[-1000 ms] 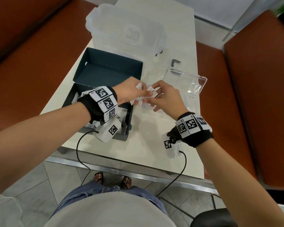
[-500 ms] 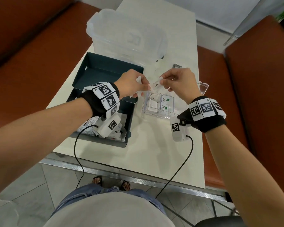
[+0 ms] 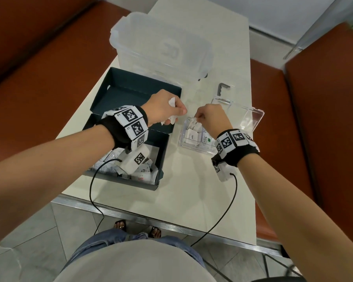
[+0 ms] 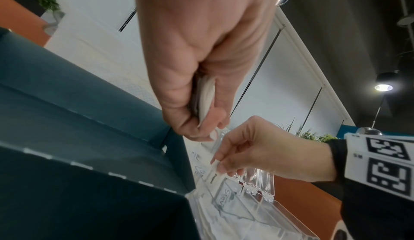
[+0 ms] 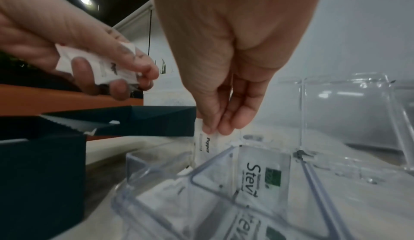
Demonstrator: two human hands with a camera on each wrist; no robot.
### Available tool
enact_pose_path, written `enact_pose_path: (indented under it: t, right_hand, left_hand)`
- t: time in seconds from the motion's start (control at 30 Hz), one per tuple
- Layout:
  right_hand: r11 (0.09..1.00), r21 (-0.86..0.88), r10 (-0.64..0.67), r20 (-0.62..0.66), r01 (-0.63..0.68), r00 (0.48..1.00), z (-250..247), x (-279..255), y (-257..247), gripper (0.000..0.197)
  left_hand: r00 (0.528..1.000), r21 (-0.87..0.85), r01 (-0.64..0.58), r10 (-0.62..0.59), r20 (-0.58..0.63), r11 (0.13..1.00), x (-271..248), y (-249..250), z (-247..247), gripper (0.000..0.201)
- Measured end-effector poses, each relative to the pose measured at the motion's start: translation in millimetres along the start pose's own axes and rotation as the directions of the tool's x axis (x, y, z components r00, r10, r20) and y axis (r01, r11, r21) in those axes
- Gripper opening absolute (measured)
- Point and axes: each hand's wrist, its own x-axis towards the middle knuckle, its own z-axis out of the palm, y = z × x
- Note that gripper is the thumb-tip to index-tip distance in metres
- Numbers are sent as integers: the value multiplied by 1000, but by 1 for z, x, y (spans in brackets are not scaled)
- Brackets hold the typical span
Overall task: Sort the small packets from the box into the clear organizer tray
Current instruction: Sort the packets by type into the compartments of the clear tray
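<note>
Nearest the person, the dark box (image 3: 130, 159) on the surface holds unsorted packets. Beyond it, the left hand (image 3: 163, 110) clutches a small stack of packets (image 5: 105, 66). The right hand (image 5: 224, 84) pinches a pepper packet (image 5: 205, 146) upright over the clear organizer tray (image 3: 192, 148). Next, I judge, it lowers and lets go. Farther off stands a lidded plastic tub (image 3: 161, 49), not in the way.

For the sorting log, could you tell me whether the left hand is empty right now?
No, the left hand grips several small white packets between thumb and curled fingers, as the right wrist view shows.
</note>
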Motion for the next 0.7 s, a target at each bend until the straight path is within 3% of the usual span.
enact_pose_path:
  t: [0.5, 0.6, 0.7]
  right_hand:
    - [974, -225, -5, -39, -4, 999, 24, -3, -7, 13]
    - [971, -238, -2, -45, -8, 999, 24, -4, -7, 13]
    - [975, -222, -12, -59, -1, 998, 21, -8, -5, 17]
  left_hand:
    - [1000, -33, 18, -18, 10, 999, 3, -3, -2, 16]
    - [999, -99, 48, -47, 14, 994, 2, -2, -2, 15]
    - [989, -251, 130, -109, 95, 959, 0, 1, -3, 15]
